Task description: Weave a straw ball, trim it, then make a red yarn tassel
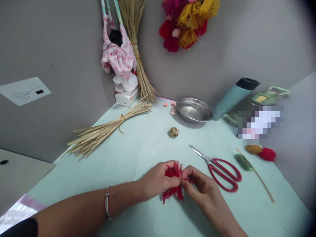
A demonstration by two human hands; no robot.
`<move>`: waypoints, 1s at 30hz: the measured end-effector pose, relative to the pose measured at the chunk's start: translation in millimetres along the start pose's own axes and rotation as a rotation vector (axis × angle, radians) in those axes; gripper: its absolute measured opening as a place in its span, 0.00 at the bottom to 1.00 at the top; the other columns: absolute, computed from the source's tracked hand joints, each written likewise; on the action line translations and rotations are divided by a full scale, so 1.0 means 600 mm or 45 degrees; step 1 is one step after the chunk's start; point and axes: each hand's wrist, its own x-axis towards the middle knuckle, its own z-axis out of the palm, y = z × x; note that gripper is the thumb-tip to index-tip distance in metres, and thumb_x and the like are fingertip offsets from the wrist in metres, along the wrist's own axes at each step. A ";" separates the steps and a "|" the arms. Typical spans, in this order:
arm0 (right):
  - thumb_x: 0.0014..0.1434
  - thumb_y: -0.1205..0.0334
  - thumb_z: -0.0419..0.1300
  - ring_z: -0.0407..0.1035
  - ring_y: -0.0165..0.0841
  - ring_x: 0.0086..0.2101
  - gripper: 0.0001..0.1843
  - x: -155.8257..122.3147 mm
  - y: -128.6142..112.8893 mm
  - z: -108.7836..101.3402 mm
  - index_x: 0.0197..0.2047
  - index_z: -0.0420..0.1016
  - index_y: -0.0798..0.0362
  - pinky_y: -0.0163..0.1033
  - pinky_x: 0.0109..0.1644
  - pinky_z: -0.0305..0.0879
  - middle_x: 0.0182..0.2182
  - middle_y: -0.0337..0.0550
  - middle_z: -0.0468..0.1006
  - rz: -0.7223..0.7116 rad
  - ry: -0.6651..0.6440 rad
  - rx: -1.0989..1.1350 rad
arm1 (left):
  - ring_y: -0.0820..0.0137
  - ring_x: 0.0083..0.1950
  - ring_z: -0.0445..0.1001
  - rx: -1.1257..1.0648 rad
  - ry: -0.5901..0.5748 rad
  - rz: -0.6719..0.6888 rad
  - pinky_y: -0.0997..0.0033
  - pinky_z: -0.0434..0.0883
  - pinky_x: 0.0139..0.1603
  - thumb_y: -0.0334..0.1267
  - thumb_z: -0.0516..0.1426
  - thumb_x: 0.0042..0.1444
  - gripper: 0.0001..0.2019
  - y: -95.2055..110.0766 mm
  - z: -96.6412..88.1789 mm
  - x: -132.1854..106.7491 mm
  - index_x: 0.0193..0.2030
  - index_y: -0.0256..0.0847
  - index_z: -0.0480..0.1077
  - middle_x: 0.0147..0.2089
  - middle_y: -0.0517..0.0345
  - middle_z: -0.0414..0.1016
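Observation:
A bunch of red yarn (174,192) with loose strand ends is gripped by my left hand (158,181), its thumb pressed across the middle of the bunch. Close against it on the right, my right hand (201,184) pinches a strand of red yarn (189,180) between thumb and fingertips. Whether that strand is tied around the bunch cannot be made out. Red-handled scissors (223,174) lie beyond my right hand, blades slightly apart and pointing to the far left. A small speckled egg (173,132) rests on the table farther back.
Tied straw (106,131) lies at the left; another straw bundle (139,65) leans on the wall. At the back are a metal bowl (195,110), a teal tumbler (234,97) and tissue packs (127,93). Yarn balls (261,152) and a green-wrapped stick (244,162) lie right. Colourful tassels (187,26) hang above.

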 end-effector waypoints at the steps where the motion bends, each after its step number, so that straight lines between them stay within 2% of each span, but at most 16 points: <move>1: 0.60 0.59 0.58 0.60 0.32 0.29 0.08 -0.001 0.000 0.001 0.30 0.67 0.51 0.36 0.34 0.58 0.26 0.36 0.67 0.006 0.003 0.008 | 0.77 0.27 0.67 -0.030 0.006 -0.011 0.78 0.63 0.29 0.29 0.57 0.47 0.05 0.000 0.000 0.000 0.33 0.38 0.66 0.27 0.62 0.68; 7: 0.56 0.58 0.62 0.58 0.30 0.27 0.09 0.003 -0.001 -0.003 0.31 0.68 0.52 0.35 0.31 0.57 0.25 0.35 0.66 0.126 -0.015 0.146 | 0.77 0.26 0.68 -0.268 0.012 -0.072 0.77 0.65 0.29 0.35 0.59 0.48 0.06 0.003 -0.003 0.003 0.32 0.38 0.66 0.26 0.62 0.68; 12: 0.53 0.55 0.66 0.59 0.30 0.26 0.11 0.008 0.005 -0.006 0.30 0.70 0.52 0.34 0.30 0.55 0.25 0.35 0.67 0.155 0.047 0.266 | 0.76 0.28 0.69 -0.212 0.012 -0.056 0.76 0.66 0.31 0.40 0.64 0.48 0.12 -0.001 -0.002 0.001 0.35 0.38 0.67 0.29 0.61 0.70; 15: 0.54 0.54 0.66 0.58 0.30 0.27 0.12 0.009 0.008 -0.006 0.31 0.70 0.52 0.34 0.30 0.56 0.25 0.35 0.67 0.142 0.042 0.281 | 0.78 0.28 0.68 -0.157 0.026 -0.044 0.77 0.65 0.31 0.38 0.64 0.49 0.11 -0.002 -0.001 0.000 0.35 0.37 0.68 0.29 0.62 0.69; 18: 0.57 0.50 0.64 0.57 0.30 0.27 0.14 0.006 0.005 -0.006 0.32 0.69 0.52 0.34 0.30 0.55 0.25 0.34 0.65 0.106 0.022 0.234 | 0.77 0.29 0.69 -0.160 0.042 -0.026 0.77 0.66 0.33 0.37 0.63 0.51 0.09 -0.001 0.001 -0.001 0.36 0.38 0.68 0.30 0.62 0.70; 23: 0.62 0.47 0.59 0.56 0.30 0.27 0.18 0.004 -0.007 -0.006 0.28 0.67 0.52 0.35 0.31 0.54 0.23 0.34 0.62 0.060 -0.041 0.055 | 0.76 0.31 0.71 -0.162 0.050 -0.030 0.76 0.67 0.36 0.38 0.63 0.51 0.10 0.001 0.003 -0.003 0.36 0.37 0.68 0.31 0.61 0.71; 30: 0.62 0.45 0.58 0.60 0.32 0.29 0.18 0.008 -0.005 -0.014 0.32 0.71 0.51 0.36 0.33 0.57 0.25 0.36 0.66 0.068 -0.038 0.067 | 0.75 0.28 0.71 -0.222 0.058 -0.055 0.75 0.67 0.31 0.46 0.64 0.51 0.15 -0.008 -0.001 0.005 0.37 0.37 0.68 0.30 0.60 0.72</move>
